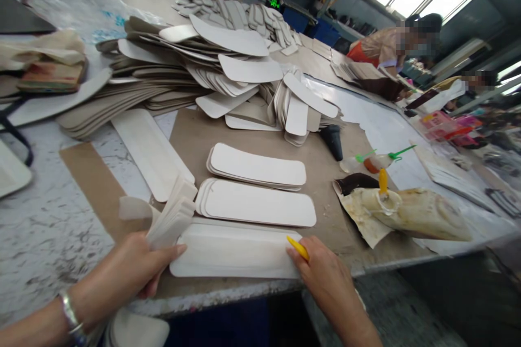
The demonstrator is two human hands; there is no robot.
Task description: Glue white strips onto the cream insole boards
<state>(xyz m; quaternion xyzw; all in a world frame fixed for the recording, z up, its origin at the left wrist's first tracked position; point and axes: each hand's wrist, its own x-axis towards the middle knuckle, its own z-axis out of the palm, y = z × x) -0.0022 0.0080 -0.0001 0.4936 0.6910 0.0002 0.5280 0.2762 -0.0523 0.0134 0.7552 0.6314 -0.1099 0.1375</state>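
My left hand [148, 263] is closed around a bundle of thin whitish strips [175, 211], its thumb reaching the left end of a long pale panel [236, 252] at the table's front edge. A yellow pointed tool [298, 248] sticks out of my closed right hand [325, 271], which rests at the panel's right end; the tool's exact kind does not show. Just beyond lie two small stacks of white rounded panels, a nearer stack [260, 203] and a farther stack [258, 165]. Another long white panel [148, 154] slants behind my left hand.
A large heap of white and grey panels [163, 65] covers the back left. To the right are a stained container with a yellow handle [423, 209], small green-tipped bottles [378, 161] and a black cone [332, 141]. Other people work across the table, including one person [382, 46].
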